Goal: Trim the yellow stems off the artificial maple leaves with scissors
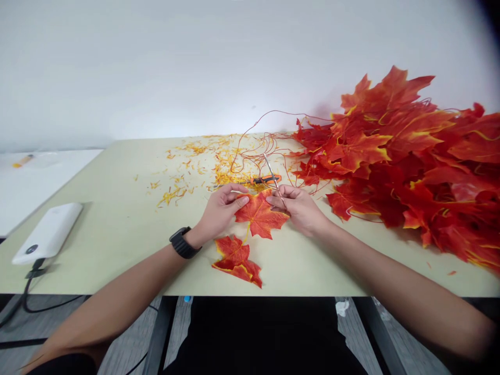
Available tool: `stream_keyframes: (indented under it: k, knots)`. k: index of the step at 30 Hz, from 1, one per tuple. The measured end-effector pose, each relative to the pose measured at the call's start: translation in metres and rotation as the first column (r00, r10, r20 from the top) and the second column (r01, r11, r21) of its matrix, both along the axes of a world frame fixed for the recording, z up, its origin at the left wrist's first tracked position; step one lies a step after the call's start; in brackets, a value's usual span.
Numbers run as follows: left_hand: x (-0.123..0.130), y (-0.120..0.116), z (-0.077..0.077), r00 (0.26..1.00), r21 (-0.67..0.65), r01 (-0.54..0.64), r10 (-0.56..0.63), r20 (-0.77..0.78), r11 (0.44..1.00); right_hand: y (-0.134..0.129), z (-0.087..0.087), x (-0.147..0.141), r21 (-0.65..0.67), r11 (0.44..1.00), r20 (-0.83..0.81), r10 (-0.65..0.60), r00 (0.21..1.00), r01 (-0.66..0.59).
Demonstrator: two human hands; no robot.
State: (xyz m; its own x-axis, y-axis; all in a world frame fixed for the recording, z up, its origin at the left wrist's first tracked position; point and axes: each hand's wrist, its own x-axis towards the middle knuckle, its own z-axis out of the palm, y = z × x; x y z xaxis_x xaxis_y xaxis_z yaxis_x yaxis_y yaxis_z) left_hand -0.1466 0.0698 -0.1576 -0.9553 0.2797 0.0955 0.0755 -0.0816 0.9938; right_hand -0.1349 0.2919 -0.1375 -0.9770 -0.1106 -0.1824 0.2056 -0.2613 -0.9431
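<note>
Above the table, both hands hold an artificial red-orange maple leaf point(260, 214) by its upper edge. My left hand point(221, 209) pinches the upper left corner between thumb and fingers. My right hand point(302, 208) grips the right side, and a slim metal tool that looks like closed scissors point(274, 179) sticks up from its fingers, tip pointing away from me. A yellow stem runs down from the leaf to a second, curled maple leaf point(236, 260) near the table's front edge. Behind my hands lies an orange-and-black handled tool point(267, 179), partly covered.
A large heap of red artificial leaves point(406, 156) fills the right side, with thin red strings point(250, 151) looping out leftward. Yellow and orange trimmings point(226, 159) are scattered across the table's back. A white power bank point(50, 232) with a black cable sits at the left.
</note>
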Motion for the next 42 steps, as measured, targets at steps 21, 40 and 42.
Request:
stream_keyframes:
  k: [21,40,42]
  knots:
    - [0.001,-0.0043,0.0034,0.998,0.005,-0.031,0.031,0.046,0.999,0.0073,-0.0063,-0.0044,0.073,0.997,-0.071,0.008,0.997,-0.003]
    - [-0.0017,-0.0075,0.0004,0.984,0.138,-0.059,0.035,0.172,0.989,0.0062,-0.0057,-0.0035,0.051,0.999,-0.079,0.007,0.997,-0.003]
    - [-0.0031,-0.0094,-0.0004,0.956,0.208,-0.047,-0.016,0.292,0.977,0.0061,-0.0055,-0.0036,0.059,0.998,-0.091,0.009,0.996,-0.004]
